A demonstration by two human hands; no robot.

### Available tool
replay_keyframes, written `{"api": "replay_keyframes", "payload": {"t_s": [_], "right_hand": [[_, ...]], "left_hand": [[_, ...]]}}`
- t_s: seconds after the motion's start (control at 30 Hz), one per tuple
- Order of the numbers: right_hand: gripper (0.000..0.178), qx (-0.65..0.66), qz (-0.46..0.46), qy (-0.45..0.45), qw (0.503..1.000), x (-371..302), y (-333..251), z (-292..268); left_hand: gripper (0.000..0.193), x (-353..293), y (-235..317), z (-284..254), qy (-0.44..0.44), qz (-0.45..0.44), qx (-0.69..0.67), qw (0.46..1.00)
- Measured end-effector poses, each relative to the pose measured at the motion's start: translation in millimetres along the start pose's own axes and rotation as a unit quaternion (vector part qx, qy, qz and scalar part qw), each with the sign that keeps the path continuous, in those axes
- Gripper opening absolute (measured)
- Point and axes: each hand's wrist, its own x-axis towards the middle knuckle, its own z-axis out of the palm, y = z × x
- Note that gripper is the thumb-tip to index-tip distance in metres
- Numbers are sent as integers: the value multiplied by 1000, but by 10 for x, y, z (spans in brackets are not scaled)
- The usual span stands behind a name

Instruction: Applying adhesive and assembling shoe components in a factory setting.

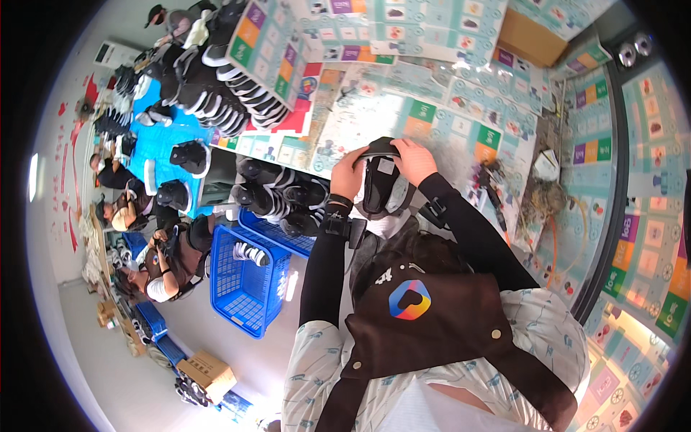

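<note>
Both my hands are on a black shoe, held at the near edge of the worktable with its opening turned up toward me. Inside it a pale label and a light lining show. My left hand grips the shoe's left side, fingers closed around the rim. On the opposite side, my right hand pinches the far upper edge, its thumb and fingers pressed on the dark material. The underside of the shoe is hidden. To the right of my right hand lies a dark hand tool with an orange hose.
Several black shoes with white soles stand left of my left arm. Beyond them is a blue-covered table with more shoes. A blue crate sits on the floor. Several people sit at the far left. Printed sheets cover the worktable and walls.
</note>
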Motion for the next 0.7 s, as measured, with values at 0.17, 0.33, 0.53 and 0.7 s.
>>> {"api": "replay_keyframes", "payload": {"t_s": [0.17, 0.33, 0.53, 0.7], "right_hand": [[36, 311, 74, -8, 948, -345, 580, 309], [26, 435, 92, -19, 895, -628, 1059, 465], [19, 377, 87, -7, 922, -675, 1047, 450], [16, 292, 110, 16, 950, -708, 909, 365]], "left_hand": [[40, -357, -433, 661, 53, -77, -94, 991], [51, -382, -532, 950, -61, -88, -276, 955], [30, -201, -439, 774, -55, -101, -174, 978], [23, -81, -462, 795, -102, -133, -182, 969]]}}
